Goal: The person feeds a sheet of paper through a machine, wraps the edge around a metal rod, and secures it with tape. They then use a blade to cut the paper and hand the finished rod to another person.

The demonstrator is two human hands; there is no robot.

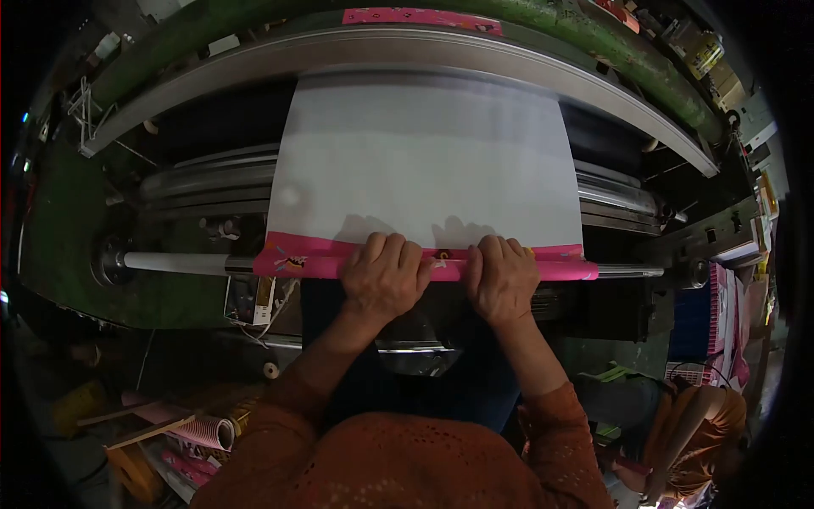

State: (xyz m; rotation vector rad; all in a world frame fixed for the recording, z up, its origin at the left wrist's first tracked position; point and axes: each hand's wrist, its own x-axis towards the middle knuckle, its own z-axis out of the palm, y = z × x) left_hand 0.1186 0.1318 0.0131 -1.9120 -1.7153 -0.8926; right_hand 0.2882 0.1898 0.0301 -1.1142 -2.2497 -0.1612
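Observation:
A wide sheet (432,161), plain white on its upper face, runs down from under a metal crossbar. Its lower end wraps a shaft as a pink printed roll (560,270) with small coloured figures. My left hand (386,276) is closed over the roll left of its middle, fingers curled over the top. Right of the middle, my right hand (502,278) grips the same roll in the same way. A short stretch of pink shows between the two hands. The undersides of my fingers are hidden.
The white shaft end (178,263) and the metal shaft end (632,271) stick out past the roll. Beyond the sheet lie a metal crossbar (424,47) and a green beam (585,34). A person in orange (716,424) is at lower right. Pink rolled material (208,431) lies lower left.

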